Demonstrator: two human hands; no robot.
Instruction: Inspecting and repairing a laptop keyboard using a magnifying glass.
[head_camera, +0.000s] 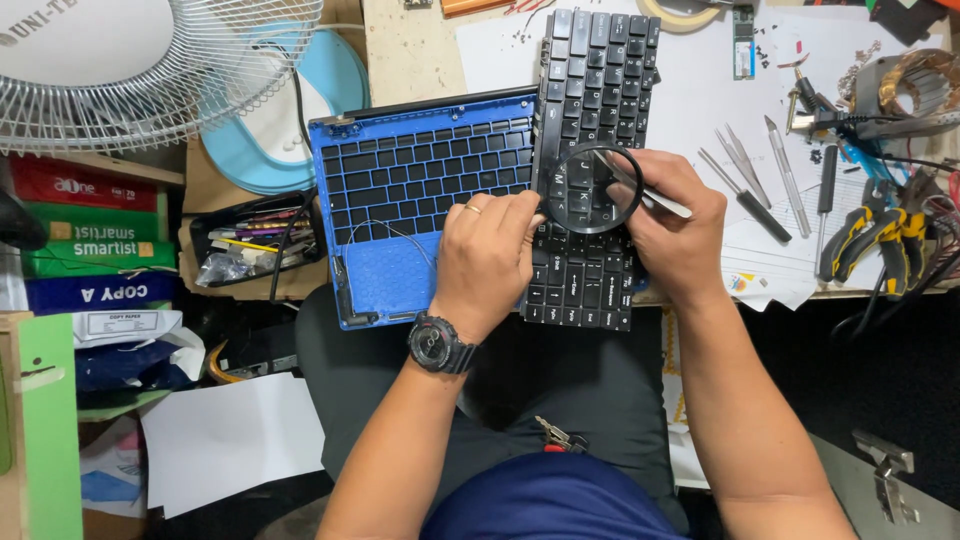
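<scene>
A loose black laptop keyboard (592, 170) lay across the edge of the tabletop (410, 45), partly on top of a blue laptop frame (400, 200) full of empty key holes. The left hand (487, 255), with a ring and a black watch (440, 343), had its fingers curled down and pressed on the keyboard's middle keys. The right hand (672, 228) was closed around a magnifying glass (597, 188), held over the keys, and also pinched a thin silver tool (655, 197).

The keyboard looked thin, light and bendy. Its little keys could probably snap off, so it seemed best held flat by its long edges, not by the keys. A thin wire (395, 232) lay on the blue frame. Tweezers (742, 165) and yellow pliers (868, 232) lay well apart to the right, and a white fan (150, 70) stood to the left.
</scene>
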